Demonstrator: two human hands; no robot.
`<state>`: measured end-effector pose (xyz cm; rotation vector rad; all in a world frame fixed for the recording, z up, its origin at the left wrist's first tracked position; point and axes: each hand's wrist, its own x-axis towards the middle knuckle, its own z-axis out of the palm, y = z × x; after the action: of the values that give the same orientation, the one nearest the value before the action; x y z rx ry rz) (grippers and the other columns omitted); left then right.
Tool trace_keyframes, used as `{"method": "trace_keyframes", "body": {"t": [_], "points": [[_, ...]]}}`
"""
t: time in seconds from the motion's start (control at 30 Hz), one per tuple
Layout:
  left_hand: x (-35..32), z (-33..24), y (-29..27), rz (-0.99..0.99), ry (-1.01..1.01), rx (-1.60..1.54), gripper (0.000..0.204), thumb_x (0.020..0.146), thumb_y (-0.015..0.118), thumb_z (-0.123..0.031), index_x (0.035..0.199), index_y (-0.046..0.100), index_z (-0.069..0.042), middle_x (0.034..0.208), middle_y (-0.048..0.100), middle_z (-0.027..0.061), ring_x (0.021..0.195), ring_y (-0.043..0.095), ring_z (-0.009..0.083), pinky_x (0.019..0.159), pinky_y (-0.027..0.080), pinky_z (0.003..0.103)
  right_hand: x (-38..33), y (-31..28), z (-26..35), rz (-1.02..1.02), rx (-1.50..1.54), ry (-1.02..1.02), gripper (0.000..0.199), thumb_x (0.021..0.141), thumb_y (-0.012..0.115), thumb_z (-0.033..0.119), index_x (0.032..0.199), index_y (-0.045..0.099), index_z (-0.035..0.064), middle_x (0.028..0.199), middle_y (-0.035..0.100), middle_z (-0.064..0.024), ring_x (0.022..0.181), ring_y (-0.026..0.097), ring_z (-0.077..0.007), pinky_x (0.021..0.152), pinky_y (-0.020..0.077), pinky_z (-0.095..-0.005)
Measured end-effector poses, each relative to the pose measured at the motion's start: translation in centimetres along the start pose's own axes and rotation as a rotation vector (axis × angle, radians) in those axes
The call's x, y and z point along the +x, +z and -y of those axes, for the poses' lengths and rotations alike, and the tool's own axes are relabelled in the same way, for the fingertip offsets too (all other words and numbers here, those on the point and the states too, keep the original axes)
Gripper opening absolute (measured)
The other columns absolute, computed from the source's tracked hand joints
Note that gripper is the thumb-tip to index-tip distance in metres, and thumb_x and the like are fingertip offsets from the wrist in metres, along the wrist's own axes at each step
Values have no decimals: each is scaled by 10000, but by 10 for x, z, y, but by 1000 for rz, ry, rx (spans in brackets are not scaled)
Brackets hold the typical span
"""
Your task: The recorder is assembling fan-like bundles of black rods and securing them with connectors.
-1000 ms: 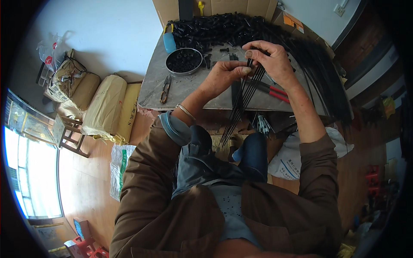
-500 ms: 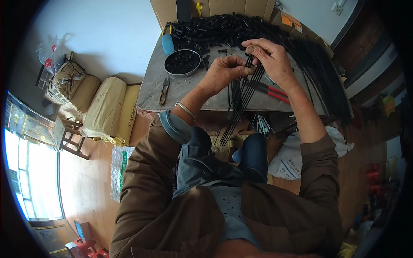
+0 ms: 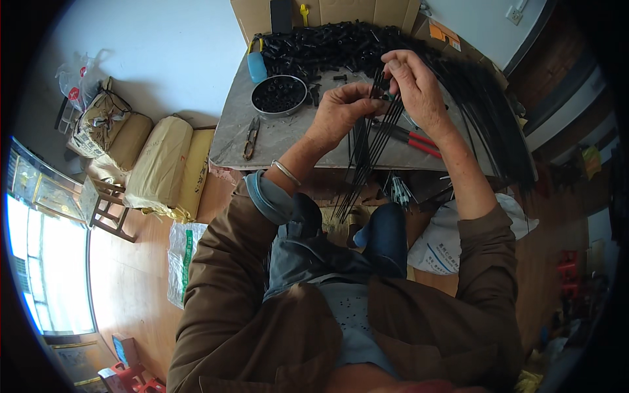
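Observation:
A bunch of thin black rods slants down from between my hands, past the table's front edge and over my knees. My left hand is closed, thumb and forefinger pinched at the rods near their upper ends. My right hand is closed too, its fingers curled round the upper part of the bunch. Whether its fingertips hold a further small piece is hidden. Just left of my left hand stands a round metal bowl of small black parts. Pliers with red handles lie beyond the rods, below my right hand.
The grey table carries a heap of black parts along its back, with long black rods at right. Small snips and a light-blue object lie at left. A white sack rests beneath, right.
My right hand has risen slightly, and its fingers have shifted at the upper ends of the rods. My left hand stays nearly in place, still pinching.

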<state>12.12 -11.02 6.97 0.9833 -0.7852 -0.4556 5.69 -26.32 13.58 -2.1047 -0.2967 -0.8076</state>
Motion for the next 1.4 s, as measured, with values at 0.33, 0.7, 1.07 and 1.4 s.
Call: {"method": "trace_keyframes", "body": {"t": [0.33,0.7,1.07,1.4], "points": [[-6,-1,-1,-50,-7,-9,180,872,640,-48,1048,662,-18,907,693,57,848,656,132,809,525,283,-7,4,2,-70,-299,-157,200,989,490,217,937,505,24,659,500,-70,590,490,-145,564,426,-288],[-9,-4,-4,-65,25,-5,190,885,636,-71,1070,664,-37,913,694,49,841,658,135,799,525,295,-2,7,5,-18,-391,-279,42,912,517,73,936,489,52,697,596,-132,628,630,-316,549,489,-372],[-10,-3,-7,-52,13,-37,205,871,649,-39,1074,653,-11,938,691,69,884,660,144,824,542,289,-1,10,7,-22,-371,-303,40,894,531,60,915,498,51,697,597,-128,619,631,-305,555,495,-363],[-9,-4,-8,-68,1,-48,201,874,647,-42,1073,657,-12,936,696,71,870,661,142,813,541,283,0,11,6,-17,-365,-308,40,893,539,56,909,503,52,701,604,-119,621,639,-291,550,497,-353]]}}
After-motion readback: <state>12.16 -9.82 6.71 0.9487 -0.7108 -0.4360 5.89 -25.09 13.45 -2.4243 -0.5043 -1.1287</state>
